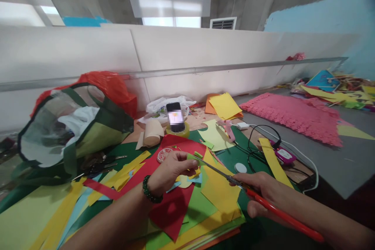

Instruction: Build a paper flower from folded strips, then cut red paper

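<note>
The left hand (171,166), with a beaded bracelet (151,191) at the wrist, pinches a small green piece (192,158) between thumb and fingertips, above a red sheet (174,211) strewn with paper scraps. The right hand (265,187) has its fingers closed around the red handles of the scissors (230,178), whose blades point toward the left hand, their tips at the green piece; whether they touch it cannot be told. Nearest the viewer, a stack of coloured sheets (218,224) lies partly under the red sheet. Beyond the hands, a phone (177,125) leans upright at a roll of tape (186,132), with a pink glue gun (227,129) to its right and an open bag (115,125) to its left
</note>
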Tool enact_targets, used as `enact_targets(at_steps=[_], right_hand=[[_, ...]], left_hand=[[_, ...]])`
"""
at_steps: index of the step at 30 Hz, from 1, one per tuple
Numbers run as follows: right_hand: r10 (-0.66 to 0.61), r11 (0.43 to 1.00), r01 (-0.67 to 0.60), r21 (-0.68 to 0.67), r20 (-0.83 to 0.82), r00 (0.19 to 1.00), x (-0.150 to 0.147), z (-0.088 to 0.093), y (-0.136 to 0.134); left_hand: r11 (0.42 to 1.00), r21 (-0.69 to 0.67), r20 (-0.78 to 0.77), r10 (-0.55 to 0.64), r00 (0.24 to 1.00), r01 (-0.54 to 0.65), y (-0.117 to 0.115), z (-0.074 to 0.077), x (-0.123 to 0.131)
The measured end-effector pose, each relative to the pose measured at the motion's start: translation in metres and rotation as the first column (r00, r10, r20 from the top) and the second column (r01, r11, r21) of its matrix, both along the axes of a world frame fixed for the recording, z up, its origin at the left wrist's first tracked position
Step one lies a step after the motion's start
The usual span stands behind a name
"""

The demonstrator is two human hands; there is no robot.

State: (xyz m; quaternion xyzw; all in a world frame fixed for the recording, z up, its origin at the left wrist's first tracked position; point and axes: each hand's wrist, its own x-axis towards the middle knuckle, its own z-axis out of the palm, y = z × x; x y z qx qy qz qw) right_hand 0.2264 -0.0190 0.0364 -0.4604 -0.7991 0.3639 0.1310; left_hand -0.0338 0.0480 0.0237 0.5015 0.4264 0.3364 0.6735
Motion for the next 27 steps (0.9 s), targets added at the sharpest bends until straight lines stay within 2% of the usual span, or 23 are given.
enact_targets(at_steps=[10,16,20,27], right_hand=[[-0.042,0.999,0.044,-0.016,0.079,0.996,-0.003,0.004,-0.002],[0.019,0.999,-0.017,0.052,-0.041,0.999,0.002,0.009,-0.009],[0.065,0.998,-0.065,0.028,-0.001,0.998,0.004,0.005,-0.007],[0.053,0.996,-0.055,0.065,0.039,0.998,-0.003,0.009,-0.006]], left_hand=[[0.999,-0.049,0.006,0.005,1.0,-0.005,-0.003,0.004,0.001],[0.999,-0.052,0.019,-0.011,1.0,0.012,-0.004,0.004,-0.001],[0.999,-0.035,0.019,-0.012,1.0,0.013,-0.004,0.006,-0.001],[1.0,-0.015,-0.056,-0.007,0.998,0.006,-0.007,0.008,0.002]])
